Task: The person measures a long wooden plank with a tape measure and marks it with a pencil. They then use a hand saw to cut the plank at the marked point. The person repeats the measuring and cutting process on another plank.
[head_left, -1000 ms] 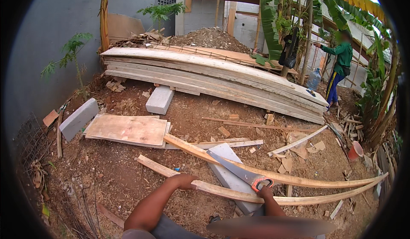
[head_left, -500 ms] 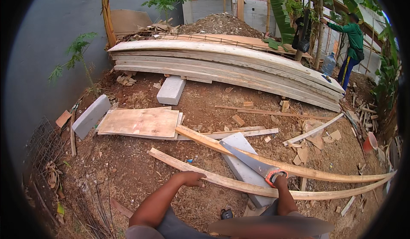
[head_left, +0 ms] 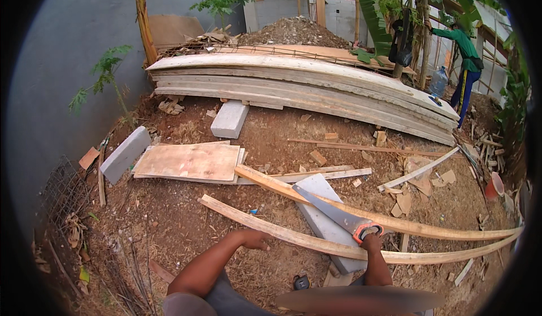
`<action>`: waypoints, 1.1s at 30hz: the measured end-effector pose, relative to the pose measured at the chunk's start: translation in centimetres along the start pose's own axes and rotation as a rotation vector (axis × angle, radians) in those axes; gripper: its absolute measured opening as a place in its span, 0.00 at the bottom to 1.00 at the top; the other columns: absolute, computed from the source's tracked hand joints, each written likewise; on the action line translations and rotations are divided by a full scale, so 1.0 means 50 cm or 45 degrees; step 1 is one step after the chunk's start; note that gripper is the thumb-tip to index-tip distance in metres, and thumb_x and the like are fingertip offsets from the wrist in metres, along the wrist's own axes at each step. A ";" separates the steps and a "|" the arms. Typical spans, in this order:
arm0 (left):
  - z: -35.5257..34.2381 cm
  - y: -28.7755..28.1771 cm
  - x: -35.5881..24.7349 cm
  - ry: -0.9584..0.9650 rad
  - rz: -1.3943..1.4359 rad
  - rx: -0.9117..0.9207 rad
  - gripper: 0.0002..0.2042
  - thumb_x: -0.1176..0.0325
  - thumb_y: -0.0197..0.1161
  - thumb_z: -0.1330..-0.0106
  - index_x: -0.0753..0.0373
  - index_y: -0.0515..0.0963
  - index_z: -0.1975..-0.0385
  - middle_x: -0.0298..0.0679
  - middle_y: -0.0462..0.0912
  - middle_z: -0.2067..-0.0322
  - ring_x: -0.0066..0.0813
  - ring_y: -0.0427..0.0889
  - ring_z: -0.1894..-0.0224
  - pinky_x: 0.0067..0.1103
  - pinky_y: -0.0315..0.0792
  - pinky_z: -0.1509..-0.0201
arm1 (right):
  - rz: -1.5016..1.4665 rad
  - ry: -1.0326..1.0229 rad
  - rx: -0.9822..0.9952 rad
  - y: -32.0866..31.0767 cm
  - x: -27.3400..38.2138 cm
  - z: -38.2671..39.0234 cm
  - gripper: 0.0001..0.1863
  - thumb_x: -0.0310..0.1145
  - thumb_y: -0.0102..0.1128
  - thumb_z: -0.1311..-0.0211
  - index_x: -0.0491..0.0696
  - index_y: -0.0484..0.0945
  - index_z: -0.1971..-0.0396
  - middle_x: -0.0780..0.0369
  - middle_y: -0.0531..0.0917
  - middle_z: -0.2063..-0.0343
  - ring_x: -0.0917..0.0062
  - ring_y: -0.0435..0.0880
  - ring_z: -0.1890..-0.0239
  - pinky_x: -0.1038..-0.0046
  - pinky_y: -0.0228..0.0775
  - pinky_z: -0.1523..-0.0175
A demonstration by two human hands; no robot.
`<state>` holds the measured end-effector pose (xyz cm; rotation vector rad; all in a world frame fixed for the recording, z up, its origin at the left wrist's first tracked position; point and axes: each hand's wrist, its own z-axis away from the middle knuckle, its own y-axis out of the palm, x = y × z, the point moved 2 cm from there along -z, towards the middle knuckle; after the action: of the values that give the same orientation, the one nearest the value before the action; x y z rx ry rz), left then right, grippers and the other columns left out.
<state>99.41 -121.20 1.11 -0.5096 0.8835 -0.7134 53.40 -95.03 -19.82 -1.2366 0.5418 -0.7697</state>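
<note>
My right hand (head_left: 371,242) is closed round the orange-and-black handle of a handsaw (head_left: 333,210). The saw's blade points away to the left and lies across the far wooden batten (head_left: 271,185) and a pale concrete block (head_left: 319,191). At the near edge of the closer wooden batten (head_left: 234,215) is my left hand (head_left: 255,239), its fingers loosely stretched out and holding nothing. Whether it touches the wood I cannot tell. Both battens pass over the block and come together at the far right.
Plywood pieces (head_left: 189,161) lie left of the battens, beside an upright block (head_left: 125,153). Long boards (head_left: 293,84) are stacked beyond. A black tape measure (head_left: 301,282) sits near my legs. A person in green (head_left: 466,53) stands at the far right by a water bottle (head_left: 438,83).
My left hand has drawn slightly back toward me from over the closer batten. The saw and my right hand stay put on the wood. The person in green has bent forward.
</note>
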 end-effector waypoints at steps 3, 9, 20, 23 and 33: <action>0.007 -0.009 -0.018 -0.025 -0.018 0.024 0.35 0.49 0.62 0.32 0.63 0.65 0.30 0.55 0.67 0.31 0.50 0.65 0.28 0.34 0.59 0.25 | 0.019 -0.001 0.018 -0.001 0.009 -0.003 0.25 0.44 0.72 0.51 0.49 0.86 0.53 0.55 0.78 0.40 0.56 0.65 0.29 0.52 0.62 0.30; 0.004 0.009 0.000 -0.056 -0.016 -0.003 0.36 0.48 0.63 0.32 0.65 0.65 0.30 0.55 0.67 0.31 0.50 0.65 0.29 0.33 0.59 0.26 | 0.085 -0.056 -0.056 0.018 0.023 -0.018 0.26 0.46 0.74 0.54 0.51 0.86 0.54 0.58 0.83 0.47 0.60 0.73 0.36 0.53 0.67 0.36; -0.004 0.024 0.031 -0.012 -0.089 -0.107 0.31 0.48 0.61 0.31 0.50 0.66 0.30 0.53 0.74 0.37 0.54 0.74 0.36 0.38 0.66 0.31 | 0.175 -0.087 -0.081 0.003 0.042 -0.007 0.16 0.39 0.68 0.50 0.53 0.87 0.60 0.57 0.87 0.55 0.64 0.85 0.49 0.56 0.73 0.44; -0.006 0.027 0.036 -0.039 -0.036 -0.081 0.34 0.47 0.63 0.32 0.58 0.66 0.30 0.52 0.69 0.33 0.50 0.69 0.31 0.35 0.62 0.28 | 0.062 -0.046 -0.067 -0.012 0.042 0.004 0.14 0.38 0.65 0.48 0.51 0.86 0.61 0.56 0.87 0.55 0.64 0.85 0.49 0.56 0.72 0.44; 0.088 -0.075 0.003 -0.274 0.028 -0.357 0.34 0.48 0.64 0.33 0.57 0.66 0.30 0.51 0.71 0.34 0.49 0.72 0.33 0.36 0.66 0.31 | -0.207 -0.126 -0.411 -0.146 0.026 0.060 0.17 0.43 0.69 0.48 0.52 0.86 0.59 0.56 0.88 0.61 0.61 0.85 0.52 0.51 0.68 0.39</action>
<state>101.86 -123.33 5.93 -0.8100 0.7886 -0.5050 54.81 -95.16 -11.95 -1.6245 0.5013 -0.7716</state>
